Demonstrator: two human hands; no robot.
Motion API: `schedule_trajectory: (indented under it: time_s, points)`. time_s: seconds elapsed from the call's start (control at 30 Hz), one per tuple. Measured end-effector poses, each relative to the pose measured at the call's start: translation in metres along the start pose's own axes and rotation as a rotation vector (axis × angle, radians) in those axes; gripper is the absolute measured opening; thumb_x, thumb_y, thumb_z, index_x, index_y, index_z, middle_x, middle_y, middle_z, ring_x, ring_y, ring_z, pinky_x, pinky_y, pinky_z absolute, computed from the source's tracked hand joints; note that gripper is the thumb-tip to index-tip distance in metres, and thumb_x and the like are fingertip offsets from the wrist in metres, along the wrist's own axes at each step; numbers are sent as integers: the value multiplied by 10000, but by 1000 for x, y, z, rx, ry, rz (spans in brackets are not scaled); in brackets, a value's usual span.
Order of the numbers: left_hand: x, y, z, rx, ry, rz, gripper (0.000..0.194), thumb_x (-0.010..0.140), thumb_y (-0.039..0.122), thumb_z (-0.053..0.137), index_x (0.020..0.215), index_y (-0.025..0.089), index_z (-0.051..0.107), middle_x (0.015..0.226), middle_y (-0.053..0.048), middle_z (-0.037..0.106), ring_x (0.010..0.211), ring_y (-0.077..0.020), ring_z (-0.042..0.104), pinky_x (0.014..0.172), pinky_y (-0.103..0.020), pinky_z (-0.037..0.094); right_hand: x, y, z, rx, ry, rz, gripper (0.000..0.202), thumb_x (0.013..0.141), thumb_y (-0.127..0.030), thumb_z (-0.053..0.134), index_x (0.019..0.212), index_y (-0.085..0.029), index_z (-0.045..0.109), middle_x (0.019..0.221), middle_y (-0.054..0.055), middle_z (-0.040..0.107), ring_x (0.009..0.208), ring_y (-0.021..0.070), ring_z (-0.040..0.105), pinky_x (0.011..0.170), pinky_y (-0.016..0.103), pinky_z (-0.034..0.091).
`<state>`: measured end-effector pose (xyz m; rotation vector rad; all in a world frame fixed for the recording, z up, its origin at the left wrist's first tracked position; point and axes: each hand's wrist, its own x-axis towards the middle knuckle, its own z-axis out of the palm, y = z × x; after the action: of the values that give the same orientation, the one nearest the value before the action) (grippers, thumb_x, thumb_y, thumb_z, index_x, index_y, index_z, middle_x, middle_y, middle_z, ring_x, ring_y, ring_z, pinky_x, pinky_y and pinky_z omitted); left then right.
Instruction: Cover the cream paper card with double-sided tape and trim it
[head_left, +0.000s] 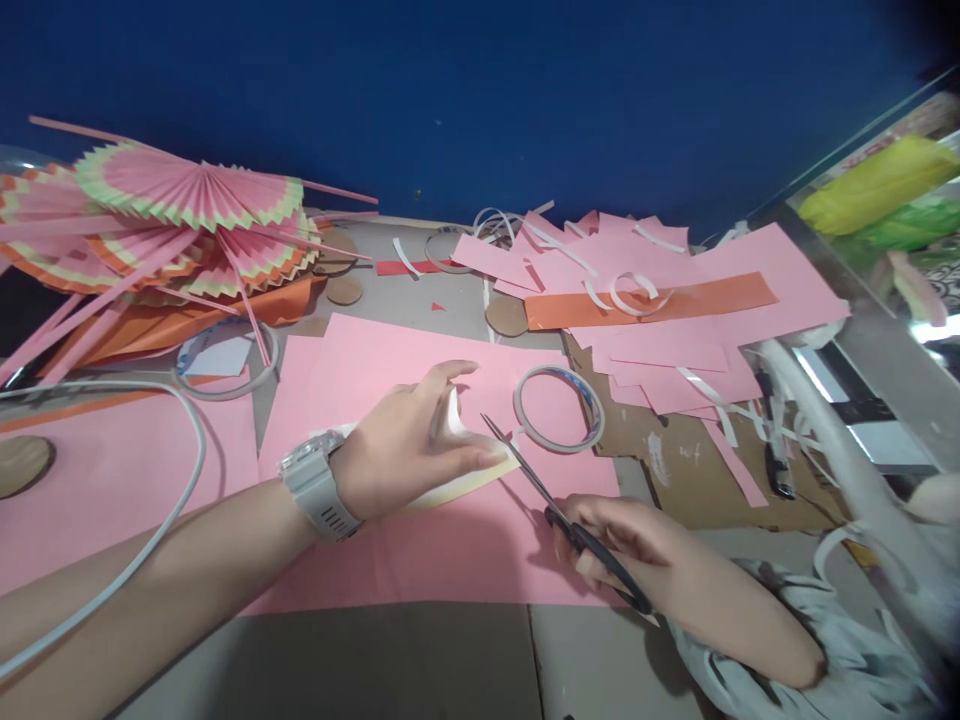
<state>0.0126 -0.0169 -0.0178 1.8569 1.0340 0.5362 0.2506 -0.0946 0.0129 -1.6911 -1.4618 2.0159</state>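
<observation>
Cable (200,445) foremost — left grip (405,440) loosely holds paper (480,483) beneath thumb (466,461) — right grip (626,540) encloses scissors (595,549).

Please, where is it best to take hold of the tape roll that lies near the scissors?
I would pinch the right-hand rim of the tape roll, coming from above: it lies flat on the pink sheet, its open centre seems to leave room for a fingertip, and the blades of the scissors point past its left side.
</observation>
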Motion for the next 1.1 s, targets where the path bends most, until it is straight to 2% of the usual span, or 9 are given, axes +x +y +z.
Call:
schedule_trajectory:
  time_s: [0.27,0.43,0.6,0.8,1.1]
  points:
    - [1,-1,0,6,5,6,706,775,561,596,1321,212,314,882,-44,687,1138,-305,540,848,-431,439,-1,-3,1,3,0,9,251,854,-368,547,697,-193,459,650,-37,473,523,78,422,494,194,348]
    - [1,-2,0,23,4,14,707,783,558,590,1331,219,299,848,-36,666,1114,-300,556,841,-420,447,0,-5,2,-18,24,-7,259,848,-363,542,669,-202,445,616,-38,452,530,91,437,519,208,374]
    - [1,-3,0,37,1,4,713,781,568,585,1335,231,290,888,-41,663,1120,-300,552,852,-424,446,0,-7,2,-39,27,2,298,842,-403,538,653,-200,428,591,-49,417,489,77,386,466,197,336]
    - [1,-3,0,37,6,5,692,776,561,594,1318,240,306,919,-49,673,1112,-302,556,852,-425,449,-2,-3,0,-71,45,4,250,862,-352,502,674,-197,444,599,-44,448,503,84,389,474,200,329]
    - [1,-2,0,20,0,6,725,770,568,595,1330,218,295,852,-32,652,925,-269,618,842,-428,458,-1,-3,1,-106,35,-28,189,856,-280,507,691,-197,467,610,-50,438,537,91,376,501,202,321]
